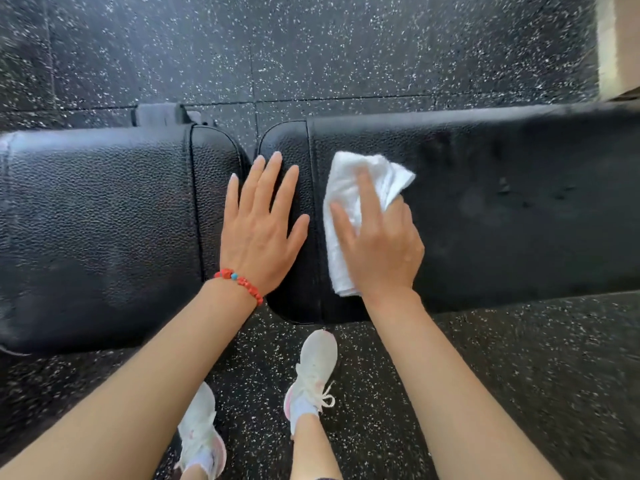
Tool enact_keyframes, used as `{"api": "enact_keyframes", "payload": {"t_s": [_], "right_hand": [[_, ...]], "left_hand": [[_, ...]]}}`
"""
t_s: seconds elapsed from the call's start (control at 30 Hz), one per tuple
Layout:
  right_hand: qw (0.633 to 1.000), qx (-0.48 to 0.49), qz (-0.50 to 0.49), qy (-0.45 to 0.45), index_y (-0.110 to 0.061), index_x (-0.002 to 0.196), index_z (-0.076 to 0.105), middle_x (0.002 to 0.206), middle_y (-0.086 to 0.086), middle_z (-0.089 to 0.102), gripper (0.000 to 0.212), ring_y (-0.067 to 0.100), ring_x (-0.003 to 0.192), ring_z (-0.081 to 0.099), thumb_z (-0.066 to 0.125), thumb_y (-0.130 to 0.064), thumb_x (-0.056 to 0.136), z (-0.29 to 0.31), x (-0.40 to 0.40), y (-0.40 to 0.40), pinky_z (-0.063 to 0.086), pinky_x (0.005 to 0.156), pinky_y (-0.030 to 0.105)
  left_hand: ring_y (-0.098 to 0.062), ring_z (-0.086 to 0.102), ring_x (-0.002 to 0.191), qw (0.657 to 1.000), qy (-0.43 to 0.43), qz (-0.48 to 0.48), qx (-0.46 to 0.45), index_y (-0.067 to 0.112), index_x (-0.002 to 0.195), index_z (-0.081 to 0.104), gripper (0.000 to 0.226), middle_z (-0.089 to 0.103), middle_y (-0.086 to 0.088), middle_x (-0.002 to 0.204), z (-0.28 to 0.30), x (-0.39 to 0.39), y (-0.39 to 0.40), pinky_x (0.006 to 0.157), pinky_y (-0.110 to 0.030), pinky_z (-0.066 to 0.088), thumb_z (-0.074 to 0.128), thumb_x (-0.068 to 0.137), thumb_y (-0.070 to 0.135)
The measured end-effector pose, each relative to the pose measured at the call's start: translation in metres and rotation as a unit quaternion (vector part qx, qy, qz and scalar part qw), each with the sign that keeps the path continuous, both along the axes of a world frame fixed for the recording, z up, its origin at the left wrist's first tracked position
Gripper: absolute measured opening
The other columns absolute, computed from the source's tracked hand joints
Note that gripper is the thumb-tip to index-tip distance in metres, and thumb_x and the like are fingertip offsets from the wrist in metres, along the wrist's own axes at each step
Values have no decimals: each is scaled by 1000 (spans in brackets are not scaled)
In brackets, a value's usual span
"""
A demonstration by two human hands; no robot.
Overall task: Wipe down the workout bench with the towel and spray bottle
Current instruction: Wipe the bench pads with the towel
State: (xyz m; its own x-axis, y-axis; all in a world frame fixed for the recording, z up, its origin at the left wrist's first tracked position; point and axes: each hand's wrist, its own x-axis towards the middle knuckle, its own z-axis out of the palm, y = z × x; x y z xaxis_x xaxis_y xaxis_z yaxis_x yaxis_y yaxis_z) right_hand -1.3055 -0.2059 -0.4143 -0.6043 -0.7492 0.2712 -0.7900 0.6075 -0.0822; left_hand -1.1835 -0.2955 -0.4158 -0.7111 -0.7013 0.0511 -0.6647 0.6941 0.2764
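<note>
flat, left hand point(261, 230) fingers spread on bench point(104, 220); right hand point(384, 251) fingers clamp towel point(349, 188).

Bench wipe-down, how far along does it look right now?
Under way. The right hand presses the white towel on the long pad, which looks streaked beside it. The left hand lies flat by the gap. The seat pad may remain; no spray bottle is in view.

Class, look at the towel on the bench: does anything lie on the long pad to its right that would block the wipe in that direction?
Nothing visible does. The right hand presses the towel flat on the long pad, whose surface to the right lies bare. The left hand rests flat on the other side, near the gap between pads.
</note>
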Motion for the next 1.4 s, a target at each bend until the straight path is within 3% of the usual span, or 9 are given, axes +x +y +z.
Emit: {"api": "enact_keyframes", "payload": {"t_s": [0.17, 0.57, 0.63, 0.73, 0.83, 1.07, 1.13, 1.27, 1.4], "right_hand": [[998, 5, 55, 7, -15, 115, 65, 59, 5, 52, 48, 18, 48, 47, 43, -50, 91, 0, 8, 41, 40, 43, 27], [997, -15, 69, 28, -18, 110, 67, 61, 5, 57, 49, 16, 50, 53, 46, -54, 85, -4, -56, -26, 39, 39, 23], [999, -13, 26, 27, -20, 110, 67, 63, 6, 59, 49, 19, 52, 55, 45, -55, 84, -1, -78, -19, 38, 39, 23], [996, 8, -79, -47, -23, 123, 57, 83, 14, 61, 48, 30, 72, 60, 46, -52, 86, 5, -112, -9, 40, 50, 29], [991, -16, -127, -33, -20, 120, 61, 79, 15, 61, 46, 30, 67, 59, 49, -48, 85, 0, -106, -11, 40, 46, 29], [997, 18, 64, 50, -24, 107, 68, 58, 4, 56, 39, 18, 50, 52, 51, -52, 84, -1, -79, 0, 37, 38, 24], [996, 34, -4, 81, -25, 106, 68, 61, 8, 57, 35, 23, 52, 54, 62, -46, 79, 2, -113, 16, 37, 38, 24], [981, 39, -166, -91, -26, 131, 50, 95, 22, 58, 46, 38, 86, 56, 46, -47, 90, 12, -142, 37, 41, 58, 39], [994, 24, -107, 7, -22, 116, 64, 71, 12, 59, 39, 26, 60, 56, 49, -45, 87, 3, -86, 35, 38, 43, 28]], "left_hand": [[-32, 24, 137, 1000, -28, -3, -14, 7, 140, 36, 56, 31, -19, 149, -5, -1, 3, 112, -49, 12, 36, 92, 36], [-31, 24, 137, 999, 1, -28, -16, 5, 139, 37, 55, 30, -19, 149, -1, -31, 11, 111, -53, 16, 39, 91, 33], [-31, 24, 137, 999, -12, -34, -14, 5, 139, 39, 56, 31, -17, 149, -3, -40, 14, 111, -53, 15, 38, 91, 34], [-31, 24, 138, 999, -23, -35, -12, 5, 139, 38, 56, 31, -16, 149, -4, -40, 17, 112, -53, 14, 36, 92, 35], [-31, 25, 138, 999, -21, -35, -20, 4, 139, 38, 55, 32, -16, 149, -4, -39, 16, 112, -52, 15, 37, 93, 34], [-32, 24, 137, 999, -19, -42, -22, 4, 138, 38, 56, 32, -17, 148, -5, -38, 14, 112, -52, 13, 37, 92, 34], [-32, 25, 137, 999, -20, -41, -19, 4, 139, 39, 56, 32, -17, 148, -5, -39, 15, 111, -52, 14, 37, 92, 35], [-33, 27, 137, 999, -14, -39, -32, 2, 137, 39, 55, 34, -19, 147, -5, -40, 16, 111, -53, 14, 38, 92, 33], [-33, 26, 137, 999, -22, -33, -28, 2, 138, 38, 56, 33, -19, 147, -4, -41, 17, 111, -53, 13, 38, 91, 33]]}}
